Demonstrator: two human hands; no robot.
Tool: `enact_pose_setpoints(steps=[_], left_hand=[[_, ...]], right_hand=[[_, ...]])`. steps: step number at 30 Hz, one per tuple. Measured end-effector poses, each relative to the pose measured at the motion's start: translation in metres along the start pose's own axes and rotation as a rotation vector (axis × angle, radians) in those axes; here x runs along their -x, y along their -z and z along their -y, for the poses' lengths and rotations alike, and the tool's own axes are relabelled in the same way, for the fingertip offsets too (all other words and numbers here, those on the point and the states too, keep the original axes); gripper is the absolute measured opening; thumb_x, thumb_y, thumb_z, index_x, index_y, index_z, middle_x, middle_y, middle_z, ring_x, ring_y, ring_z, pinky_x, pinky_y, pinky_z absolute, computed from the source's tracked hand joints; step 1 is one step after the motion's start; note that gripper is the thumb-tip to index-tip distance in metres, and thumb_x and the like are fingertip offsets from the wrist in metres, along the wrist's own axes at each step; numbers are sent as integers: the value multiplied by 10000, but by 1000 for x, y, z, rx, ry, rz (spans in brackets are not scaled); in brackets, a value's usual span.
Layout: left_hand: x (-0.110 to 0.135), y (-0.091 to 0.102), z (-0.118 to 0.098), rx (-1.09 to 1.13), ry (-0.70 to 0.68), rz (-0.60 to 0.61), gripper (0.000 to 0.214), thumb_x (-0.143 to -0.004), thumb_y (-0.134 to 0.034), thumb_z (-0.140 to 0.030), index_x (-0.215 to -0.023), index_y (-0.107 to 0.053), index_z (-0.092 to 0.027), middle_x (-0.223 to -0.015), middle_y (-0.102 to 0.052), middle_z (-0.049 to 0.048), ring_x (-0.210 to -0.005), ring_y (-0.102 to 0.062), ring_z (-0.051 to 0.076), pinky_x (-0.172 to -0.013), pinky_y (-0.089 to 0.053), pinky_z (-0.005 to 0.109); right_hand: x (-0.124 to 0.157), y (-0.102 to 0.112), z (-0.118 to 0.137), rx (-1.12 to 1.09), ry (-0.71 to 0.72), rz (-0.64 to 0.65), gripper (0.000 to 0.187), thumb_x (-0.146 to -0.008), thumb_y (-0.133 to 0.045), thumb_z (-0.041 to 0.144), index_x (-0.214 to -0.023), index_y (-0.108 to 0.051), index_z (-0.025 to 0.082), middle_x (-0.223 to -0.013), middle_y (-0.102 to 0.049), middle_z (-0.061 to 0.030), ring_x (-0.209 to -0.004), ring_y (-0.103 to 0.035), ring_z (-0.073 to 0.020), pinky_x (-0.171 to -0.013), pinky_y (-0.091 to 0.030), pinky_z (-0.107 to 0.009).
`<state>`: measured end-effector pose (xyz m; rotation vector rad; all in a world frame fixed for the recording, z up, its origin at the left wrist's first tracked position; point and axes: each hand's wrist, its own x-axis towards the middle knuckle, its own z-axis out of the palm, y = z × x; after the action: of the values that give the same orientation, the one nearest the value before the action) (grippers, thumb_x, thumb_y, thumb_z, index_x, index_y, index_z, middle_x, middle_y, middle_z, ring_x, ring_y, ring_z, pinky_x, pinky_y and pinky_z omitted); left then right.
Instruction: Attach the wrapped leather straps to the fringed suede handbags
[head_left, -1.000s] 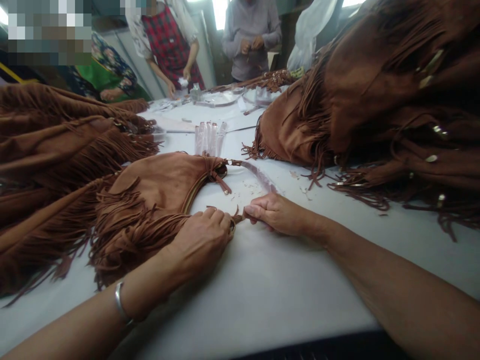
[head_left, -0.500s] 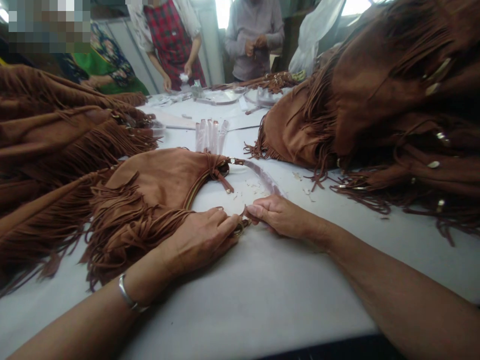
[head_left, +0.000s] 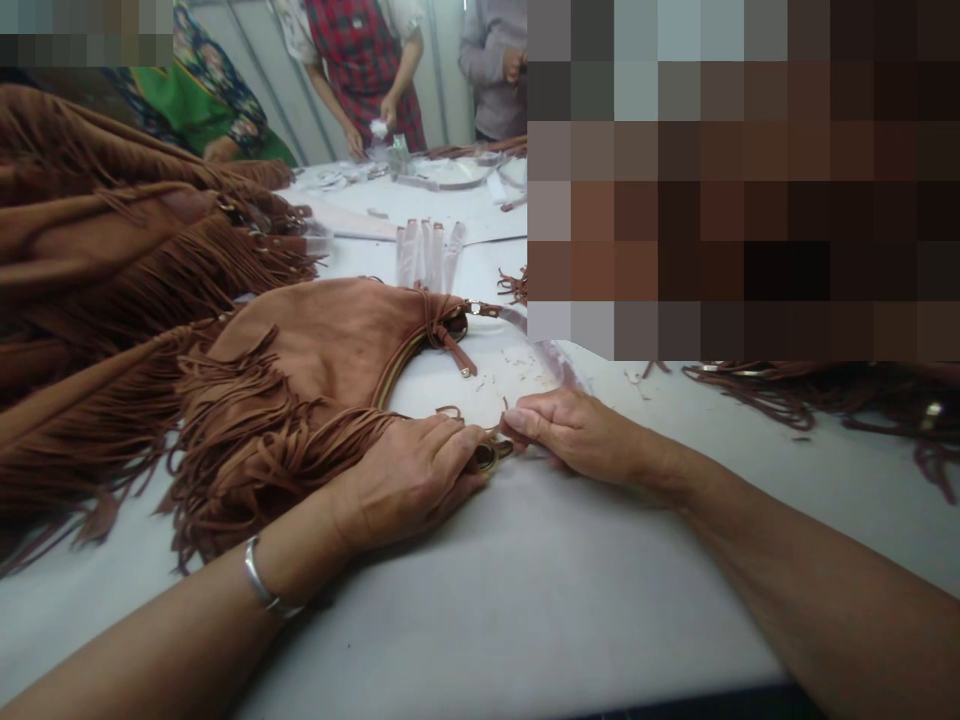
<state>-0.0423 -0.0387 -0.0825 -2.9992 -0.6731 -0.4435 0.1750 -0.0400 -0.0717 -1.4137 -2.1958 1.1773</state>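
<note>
A brown suede handbag (head_left: 322,335) with long fringe lies on the white table in front of me. My left hand (head_left: 420,475) is closed on the near end of its opening, where a metal ring (head_left: 486,457) sticks out by the fingertips. Just right of it, my right hand (head_left: 574,425) pinches a thin brown leather strip (head_left: 505,408) between thumb and fingers. A strap wrapped in clear plastic (head_left: 559,362) runs from the bag's far end towards my right hand; its near end is hidden. A brown tassel (head_left: 456,350) hangs from the bag's far corner.
Fringed brown bags (head_left: 97,280) are heaped at the left. More fringe (head_left: 772,395) lies at the right, under a blurred-out area. Plastic-wrapped straps (head_left: 427,250) and small scraps (head_left: 517,368) lie beyond the bag. Several people stand at the far side, one in a checked apron (head_left: 360,60).
The view has shifted slightly, and a blurred-out block now covers the upper right. My right fingertips are slightly farther from my left hand; both grips look the same.
</note>
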Motion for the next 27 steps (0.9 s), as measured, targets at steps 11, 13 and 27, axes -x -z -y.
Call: enact_pose_setpoints(steps=[11,13,27], left_hand=[[5,0,4,65,-108,-133,292,-873,-494,-307,-1064,-449,-91,-832,-631,100,-765,-610,199,-655,-529,327],[5,0,5,82,-109,-127,304,-872,-497,-307,-1076,-450,-86,-829,-633,98,-758,-611,194,-655,-531,322],[7,-1,4,18,-231,-249,362,-849,-550,-292,-1086,-458,-34,-926,-660,144,-797,-627,212,-669,-541,330]], right_hand=[[-3,0,4,-122,147,114,421,-916,-349,448,-647,-471,148,-473,-407,50,-435,-359,-63,-477,-309,-199],[-4,1,5,-119,151,129,427,-915,-347,459,-658,-478,145,-467,-403,53,-432,-350,-62,-474,-310,-197],[-5,7,6,32,259,226,418,-929,-352,396,-602,-435,149,-520,-372,51,-487,-340,-59,-499,-307,-188]])
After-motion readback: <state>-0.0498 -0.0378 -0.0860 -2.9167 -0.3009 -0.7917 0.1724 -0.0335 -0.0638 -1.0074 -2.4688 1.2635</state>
